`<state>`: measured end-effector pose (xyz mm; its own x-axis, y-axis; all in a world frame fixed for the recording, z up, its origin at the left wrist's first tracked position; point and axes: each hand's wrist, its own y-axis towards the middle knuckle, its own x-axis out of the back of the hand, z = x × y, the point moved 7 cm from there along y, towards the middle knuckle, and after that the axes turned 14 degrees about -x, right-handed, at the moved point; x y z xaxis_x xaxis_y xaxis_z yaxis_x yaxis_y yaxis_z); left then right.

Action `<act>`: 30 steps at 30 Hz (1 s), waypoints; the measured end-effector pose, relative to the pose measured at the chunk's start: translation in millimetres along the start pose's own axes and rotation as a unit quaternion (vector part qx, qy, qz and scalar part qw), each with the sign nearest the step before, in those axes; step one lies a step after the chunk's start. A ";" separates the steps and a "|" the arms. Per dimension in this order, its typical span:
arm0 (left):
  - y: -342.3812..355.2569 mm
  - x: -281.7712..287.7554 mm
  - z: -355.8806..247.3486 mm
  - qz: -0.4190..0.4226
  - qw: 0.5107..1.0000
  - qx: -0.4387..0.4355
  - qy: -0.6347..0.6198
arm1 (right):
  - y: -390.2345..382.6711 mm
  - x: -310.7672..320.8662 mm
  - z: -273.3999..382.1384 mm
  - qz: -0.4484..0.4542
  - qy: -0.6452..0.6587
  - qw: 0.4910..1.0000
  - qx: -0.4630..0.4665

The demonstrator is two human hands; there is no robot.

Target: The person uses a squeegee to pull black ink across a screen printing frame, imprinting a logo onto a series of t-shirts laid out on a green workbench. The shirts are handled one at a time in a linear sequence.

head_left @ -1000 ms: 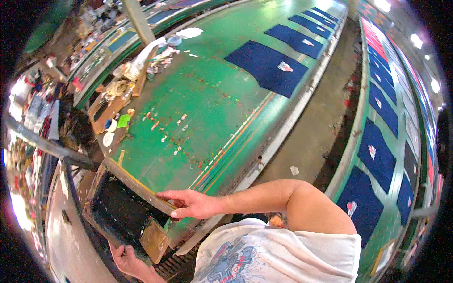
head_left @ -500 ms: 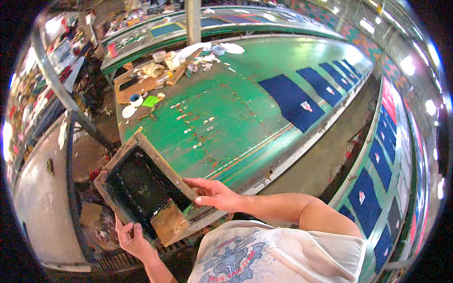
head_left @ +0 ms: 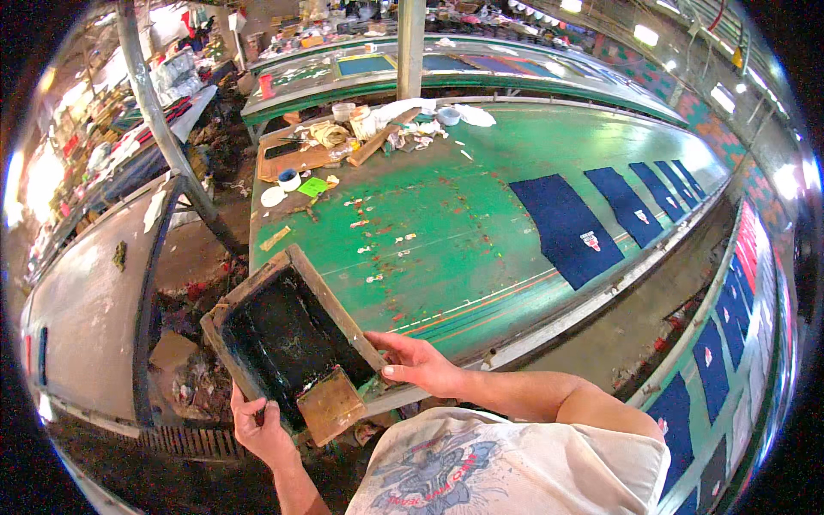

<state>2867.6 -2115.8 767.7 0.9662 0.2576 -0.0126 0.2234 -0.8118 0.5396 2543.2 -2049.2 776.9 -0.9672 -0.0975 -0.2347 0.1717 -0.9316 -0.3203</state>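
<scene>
A wooden screen-printing frame (head_left: 333, 302) with black, ink-smeared mesh hangs tilted in front of me, off the near left end of the long green table. My left hand (head_left: 262, 433) grips its lower left side, thumb on the rim. On the opposite side, my right hand (head_left: 419, 365) is closed around the right rim near the corner. A flat brown block (head_left: 332, 406), perhaps a squeegee, rests inside the frame at its lower end, between my hands. The fingers beneath the frame are partly hidden.
Dark blue fabric panels (head_left: 566, 230) with small prints lie in a row along the green table (head_left: 412, 283). Its far left corner holds rags (head_left: 328, 135), a tape roll (head_left: 289, 179) and a green paper (head_left: 313, 186). A metal post (head_left: 163, 129) and a grey board (head_left: 94, 300) stand left.
My view has shifted, so the table and panels sit lower and further right in the picture. Both hands keep the same grip on the frame, with the brown block still inside it.
</scene>
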 end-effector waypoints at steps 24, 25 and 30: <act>-138.0 -253.3 -131.6 0.085 0.995 0.033 0.047 | -194.0 251.0 30.7 -0.059 0.042 0.996 0.043; -140.7 -258.4 -126.1 0.088 0.993 0.061 0.050 | -194.6 258.1 32.4 -0.069 0.032 0.997 0.027; -147.2 -284.7 -122.4 0.129 0.985 0.080 0.084 | -201.0 282.6 32.3 -0.089 -0.001 0.996 -0.005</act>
<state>2543.8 -2005.5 794.9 0.9614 0.1051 0.2542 0.0045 -0.9301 0.3673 2229.3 -1900.7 804.6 -0.9829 0.0681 -0.1711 -0.0010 -0.9310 -0.3650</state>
